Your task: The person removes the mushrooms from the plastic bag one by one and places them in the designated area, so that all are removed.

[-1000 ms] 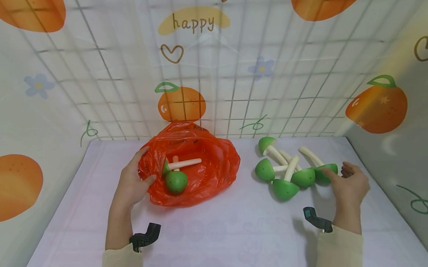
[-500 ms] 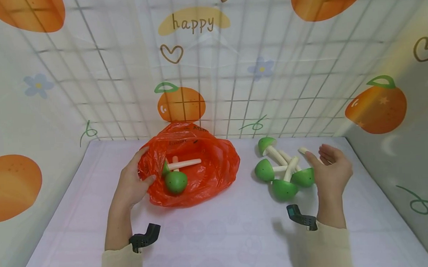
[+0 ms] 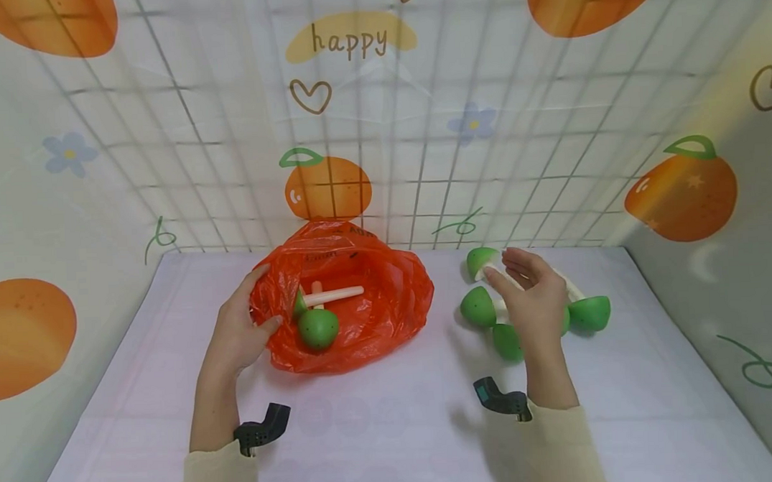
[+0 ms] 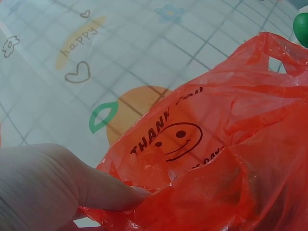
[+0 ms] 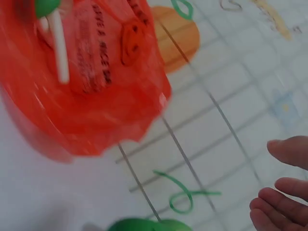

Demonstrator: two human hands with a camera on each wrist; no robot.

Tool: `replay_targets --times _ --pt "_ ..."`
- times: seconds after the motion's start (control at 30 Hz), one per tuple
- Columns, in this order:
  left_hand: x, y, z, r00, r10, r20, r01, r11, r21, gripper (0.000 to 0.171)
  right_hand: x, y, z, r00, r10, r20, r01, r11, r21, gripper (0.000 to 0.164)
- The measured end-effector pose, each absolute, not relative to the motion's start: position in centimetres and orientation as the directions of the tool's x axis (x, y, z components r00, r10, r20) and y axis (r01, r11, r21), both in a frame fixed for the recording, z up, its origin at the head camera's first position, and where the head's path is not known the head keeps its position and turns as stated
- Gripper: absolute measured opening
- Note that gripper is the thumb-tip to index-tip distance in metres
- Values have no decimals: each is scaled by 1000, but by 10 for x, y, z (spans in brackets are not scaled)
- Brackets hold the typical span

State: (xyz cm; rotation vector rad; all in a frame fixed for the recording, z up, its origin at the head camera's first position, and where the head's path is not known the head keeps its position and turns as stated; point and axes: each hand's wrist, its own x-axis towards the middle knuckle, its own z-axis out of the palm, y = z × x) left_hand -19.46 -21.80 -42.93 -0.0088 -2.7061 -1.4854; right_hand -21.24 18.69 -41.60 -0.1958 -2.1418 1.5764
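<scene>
**A:** Nearest first. What are your hands doing?

**B:** Left hand (image 3: 238, 334) at the near-left rim of the orange bag (image 3: 363, 314). Thumb and fingers (image 4: 108, 192) pinch a fold of the plastic, so the mouth is propped open and facing up. The wrist view shows the thumb pressed into the film beside the smiley print.

**A:** And the right?

**B:** Right hand (image 3: 534, 299) hovers over the loose pile on the counter (image 3: 400, 420). Fingers (image 5: 284, 151) spread and slightly bent, nothing in them. I can't tell whether the fingertips touch the nearest stem.

**A:** Count the pile.

**B:** Green-capped toy mushrooms (image 3: 478, 307), pale stems crossing each other. Five caps show: one at the front under my wrist, one left, one partly behind my palm, one right (image 3: 590, 312), one at the back (image 3: 480, 260). My hand covers the middle, so a sixth could be hidden.

**A:** Inside the bag?

**B:** Two plainly: one with its round cap toward me (image 3: 317, 328), one lying across with its long stem (image 3: 333, 295) pointing right. A short pale stub sits behind them, possibly a third.

**A:** Farther back?

**B:** One bag, then the tiled backdrop (image 3: 381, 126) with printed oranges.
</scene>
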Motion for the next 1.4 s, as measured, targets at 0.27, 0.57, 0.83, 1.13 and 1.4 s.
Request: replay_targets --times 0.27,0.57,0.83,1.13,1.4 --pt "-195 -219 -430 -999 -20 49 30 541 841 86 -214 160 -419 -907 312 283 -185 307 -933 47" --pt "-197 -220 -431 -999 -16 51 34 543 839 87 -215 134 -420 -925 210 317 -237 334 -912 43" --pt "-198 -218 -431 -999 -10 46 33 542 840 87 -216 109 -423 -941 62 334 -292 354 -889 41" --pt "-198 -220 -433 -999 -13 50 36 539 841 86 -224 79 -442 -966 -78 247 -256 415 -873 48" --pt "-198 -219 -433 -999 -10 49 36 533 846 85 -238 51 -453 -969 -170 180 -241 480 -844 50"
